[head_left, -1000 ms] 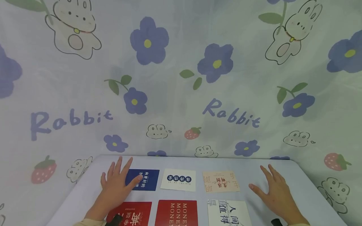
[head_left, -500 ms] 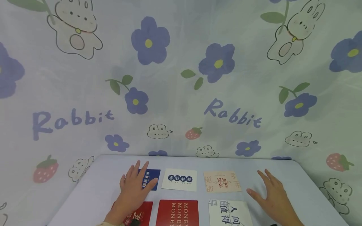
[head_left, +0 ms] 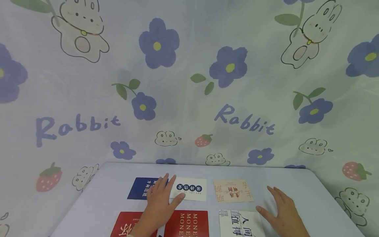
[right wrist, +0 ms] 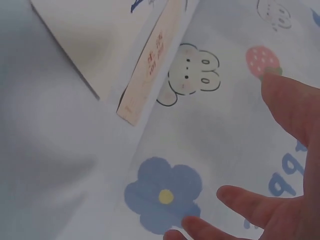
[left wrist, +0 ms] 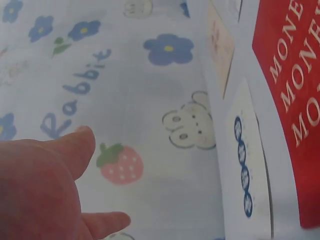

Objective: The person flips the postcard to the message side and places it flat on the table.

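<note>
Six thin, flat, rectangular cards lie in two rows on the smooth white table (head_left: 260, 174), low in the head frame: navy card (head_left: 137, 188), white card with blue discs (head_left: 192, 195) and peach card (head_left: 233, 195) behind; plain-edged red card (head_left: 125, 221), red MONEY card (head_left: 189, 223) and white lettered card (head_left: 240, 223) at the bottom edge. Softly rippled printed cloth (head_left: 183, 79) fills the upper frame. At bottom centre, the left hand (head_left: 160, 204) spreads, thumb apart, above the cards; whether it touches any, I cannot tell. At lower right, the right hand (head_left: 282, 212) spreads likewise, beside the white lettered card.
</note>
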Tool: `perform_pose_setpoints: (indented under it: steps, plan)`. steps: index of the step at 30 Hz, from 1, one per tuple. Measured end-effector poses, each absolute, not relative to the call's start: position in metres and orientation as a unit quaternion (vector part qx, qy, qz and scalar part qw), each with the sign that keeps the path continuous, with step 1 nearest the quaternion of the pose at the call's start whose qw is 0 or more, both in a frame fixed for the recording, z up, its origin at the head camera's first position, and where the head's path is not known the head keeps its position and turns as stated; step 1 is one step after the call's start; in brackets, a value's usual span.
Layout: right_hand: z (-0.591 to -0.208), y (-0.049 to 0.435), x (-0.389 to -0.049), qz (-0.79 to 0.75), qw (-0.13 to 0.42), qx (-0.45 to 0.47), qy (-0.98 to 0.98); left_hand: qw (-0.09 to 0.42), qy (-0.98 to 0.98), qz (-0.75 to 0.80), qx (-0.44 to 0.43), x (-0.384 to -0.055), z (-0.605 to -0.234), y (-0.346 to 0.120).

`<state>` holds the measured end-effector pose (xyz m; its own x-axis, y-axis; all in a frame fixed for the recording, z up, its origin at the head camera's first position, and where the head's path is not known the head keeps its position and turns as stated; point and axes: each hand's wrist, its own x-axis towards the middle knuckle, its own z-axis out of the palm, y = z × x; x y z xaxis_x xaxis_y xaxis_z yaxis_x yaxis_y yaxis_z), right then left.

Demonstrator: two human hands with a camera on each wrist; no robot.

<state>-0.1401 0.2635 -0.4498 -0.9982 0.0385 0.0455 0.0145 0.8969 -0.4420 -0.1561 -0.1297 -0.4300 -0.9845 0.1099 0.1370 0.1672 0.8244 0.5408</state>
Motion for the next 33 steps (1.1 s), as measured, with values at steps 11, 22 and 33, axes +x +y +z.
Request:
perform_pose_setpoints:
  steps: [11, 22, 33]
  plan:
    - [-0.456, 0.258, -0.135, 0.239, -0.01, -0.021, -0.971, 0.03, -0.938, -0.326, -0.109, -0.15, -0.429, -0.104]
    - [-0.46, 0.258, -0.135, 0.224, -0.029, -0.033, -0.973, 0.007, -0.928, -0.353, -0.12, -0.146, -0.432, -0.076]
    - [-0.467, 0.261, -0.136, 0.237, -0.047, -0.018, -0.97, -0.023, -0.925, -0.358, -0.128, -0.143, -0.434, -0.052]
